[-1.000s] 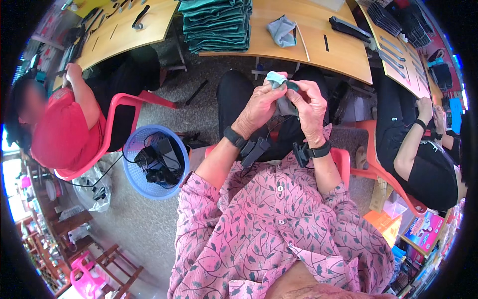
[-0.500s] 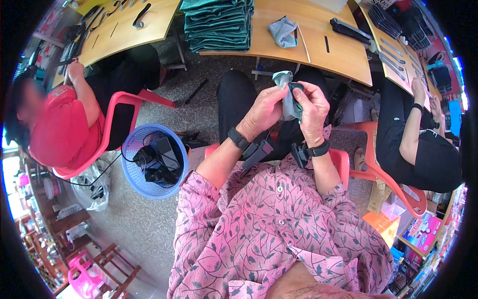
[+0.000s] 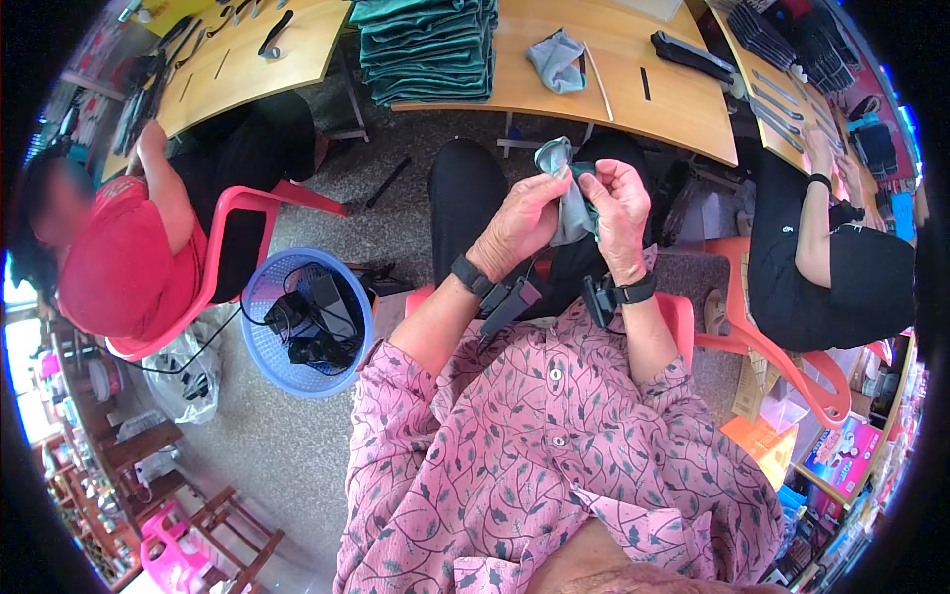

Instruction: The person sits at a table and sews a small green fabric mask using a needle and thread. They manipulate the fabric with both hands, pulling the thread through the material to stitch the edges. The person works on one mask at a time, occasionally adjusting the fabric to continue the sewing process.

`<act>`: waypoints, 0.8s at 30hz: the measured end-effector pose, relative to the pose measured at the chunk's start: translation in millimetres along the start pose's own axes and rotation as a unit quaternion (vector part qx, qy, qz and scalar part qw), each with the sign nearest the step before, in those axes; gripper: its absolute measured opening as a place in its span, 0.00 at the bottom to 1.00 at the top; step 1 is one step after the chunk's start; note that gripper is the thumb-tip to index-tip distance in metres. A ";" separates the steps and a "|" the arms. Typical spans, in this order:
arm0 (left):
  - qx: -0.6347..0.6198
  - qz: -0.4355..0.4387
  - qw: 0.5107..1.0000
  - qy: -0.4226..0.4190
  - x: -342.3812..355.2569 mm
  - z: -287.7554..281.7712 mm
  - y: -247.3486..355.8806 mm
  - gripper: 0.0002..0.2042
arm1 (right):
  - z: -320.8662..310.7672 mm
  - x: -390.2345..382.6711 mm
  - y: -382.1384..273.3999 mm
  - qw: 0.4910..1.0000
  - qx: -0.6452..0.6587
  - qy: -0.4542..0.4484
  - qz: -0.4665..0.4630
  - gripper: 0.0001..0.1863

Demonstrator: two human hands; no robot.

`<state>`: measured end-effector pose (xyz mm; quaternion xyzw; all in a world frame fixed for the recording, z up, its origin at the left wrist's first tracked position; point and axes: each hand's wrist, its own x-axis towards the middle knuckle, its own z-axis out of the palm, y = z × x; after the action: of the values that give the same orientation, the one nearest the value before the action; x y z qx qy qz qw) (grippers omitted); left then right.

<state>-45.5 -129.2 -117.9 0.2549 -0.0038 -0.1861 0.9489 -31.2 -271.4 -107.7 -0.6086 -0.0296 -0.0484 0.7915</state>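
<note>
Above my lap, both hands pinch a small piece of grey-green fabric (image 3: 571,218), pale grey on one side and dark green on the other. My left hand (image 3: 524,213) grips its left edge between thumb and fingers. Close beside it, my right hand (image 3: 617,203) holds the right edge, where dark green shows. The fabric's top end sticks up in a fold, and its lower part hangs between the hands. On the table (image 3: 515,87) in front lies a similar crumpled grey-green cloth piece (image 3: 557,61) beside a thin pale stick (image 3: 599,81).
A tall stack of folded dark green cloth (image 3: 426,51) stands on the table, left of a black tool (image 3: 693,57). A blue basket (image 3: 259,346) with black devices and cables sits on the floor at my left. People work on both sides, one on a red chair (image 3: 223,238).
My hands and the fabric have barely shifted. On the right, the co-worker's hands have moved slightly over their table.
</note>
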 end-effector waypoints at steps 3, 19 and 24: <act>0.002 -0.005 1.000 -0.005 0.1 0.1 2.3 0.08 | -2.4 1.2 4.2 1.000 -0.002 -0.004 -0.003 0.14; 0.024 0.025 0.999 0.037 1.3 4.3 -3.5 0.07 | -3.5 4.8 -8.2 0.999 0.004 -0.024 0.023 0.14; 0.153 0.010 0.987 0.045 -0.1 -6.9 0.5 0.07 | -2.1 3.5 -12.0 0.996 -0.059 -0.051 0.041 0.10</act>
<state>-44.7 -125.4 -123.7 0.4047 0.0076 -0.1622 0.8999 -29.1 -276.7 -96.3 -0.6569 -0.0422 0.0134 0.7527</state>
